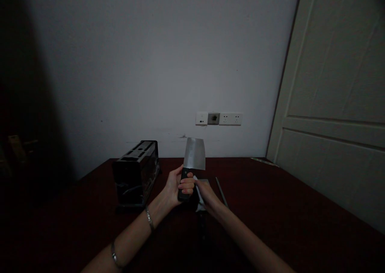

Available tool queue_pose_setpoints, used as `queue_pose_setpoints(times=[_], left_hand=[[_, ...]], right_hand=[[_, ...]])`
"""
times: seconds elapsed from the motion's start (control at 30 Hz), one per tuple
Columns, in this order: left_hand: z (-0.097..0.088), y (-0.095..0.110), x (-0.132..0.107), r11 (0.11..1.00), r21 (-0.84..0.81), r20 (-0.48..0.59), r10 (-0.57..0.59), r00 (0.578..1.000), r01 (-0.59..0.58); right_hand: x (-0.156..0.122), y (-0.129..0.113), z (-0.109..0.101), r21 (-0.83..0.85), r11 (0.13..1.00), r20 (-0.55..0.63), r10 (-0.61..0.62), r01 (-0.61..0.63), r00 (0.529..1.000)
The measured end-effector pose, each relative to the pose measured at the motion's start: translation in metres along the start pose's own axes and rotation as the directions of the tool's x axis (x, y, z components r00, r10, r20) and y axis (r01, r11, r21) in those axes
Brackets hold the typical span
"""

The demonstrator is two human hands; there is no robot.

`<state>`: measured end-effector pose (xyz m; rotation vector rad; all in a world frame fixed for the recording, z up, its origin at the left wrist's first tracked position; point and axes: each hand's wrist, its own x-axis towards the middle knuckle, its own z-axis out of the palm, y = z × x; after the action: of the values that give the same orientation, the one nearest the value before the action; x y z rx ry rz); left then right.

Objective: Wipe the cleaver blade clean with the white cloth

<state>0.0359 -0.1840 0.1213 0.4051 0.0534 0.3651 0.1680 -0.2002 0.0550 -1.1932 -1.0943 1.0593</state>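
Observation:
My left hand [177, 187] is wrapped round the black handle of a cleaver [195, 153], holding it upright with the broad steel blade pointing up. Close beside the handle, my right hand [207, 193] pinches a small white cloth or tissue [199, 195]. Under the hands another knife lies on the dark red table [285, 209], its blade partly hidden. A thin rod-like tool [221, 193] lies just right of my right hand.
A black knife block [136, 170] with slots on top stands on the table to the left of my hands. Wall sockets [219, 118] sit on the white wall behind. A pale door [337, 104] fills the right side. The room is dim.

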Motion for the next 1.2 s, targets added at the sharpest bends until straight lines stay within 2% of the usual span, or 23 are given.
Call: queue_pose_setpoints(times=[0.1, 0.23, 0.4, 0.57, 0.73, 0.8, 0.87, 0.93, 1.03, 1.2], left_hand=[[-0.001, 0.002, -0.001, 0.999, 0.032, 0.019, 0.0, 1.0, 0.0], [-0.002, 0.005, 0.0, 0.999, 0.04, -0.009, -0.014, 1.0, 0.014], [-0.013, 0.005, 0.002, 1.0, 0.021, -0.028, -0.015, 0.999, 0.016], [-0.029, 0.002, 0.004, 1.0, -0.014, -0.025, -0.029, 0.999, 0.028], [-0.034, -0.005, 0.007, 0.997, -0.064, -0.033, -0.042, 0.999, 0.04], [-0.035, -0.008, 0.007, 0.996, -0.067, -0.024, -0.054, 0.998, 0.052], [-0.037, -0.01, 0.006, 0.996, -0.061, -0.008, -0.063, 0.998, 0.063], [-0.038, -0.011, 0.006, 0.996, -0.055, 0.0, -0.067, 0.998, 0.067], [-0.04, -0.011, 0.006, 0.997, -0.057, -0.011, -0.058, 0.998, 0.057], [-0.038, -0.011, 0.006, 0.997, -0.059, -0.037, -0.048, 0.998, 0.046]], right_hand=[[-0.003, -0.015, -0.029, 0.22, 0.972, -0.056, 0.097, -0.083, 0.994], [-0.003, -0.041, -0.07, 0.402, 0.905, -0.039, 0.173, -0.143, 0.984], [0.007, -0.072, -0.107, 0.48, 0.869, -0.061, 0.166, -0.117, 0.984], [0.028, -0.105, -0.119, 0.439, 0.898, -0.118, 0.094, -0.033, 0.989], [0.069, -0.131, -0.109, 0.213, 0.973, -0.227, -0.033, 0.083, 0.973], [0.085, -0.133, -0.097, 0.074, 0.99, -0.256, -0.099, 0.121, 0.962], [0.096, -0.128, -0.081, -0.081, 0.985, -0.236, -0.166, 0.151, 0.957], [0.1, -0.119, -0.064, -0.238, 0.955, -0.163, -0.218, 0.176, 0.962], [0.093, -0.104, -0.043, -0.438, 0.866, -0.012, -0.273, 0.24, 0.962], [0.073, -0.095, -0.03, -0.614, 0.662, 0.26, -0.346, 0.43, 0.902]])
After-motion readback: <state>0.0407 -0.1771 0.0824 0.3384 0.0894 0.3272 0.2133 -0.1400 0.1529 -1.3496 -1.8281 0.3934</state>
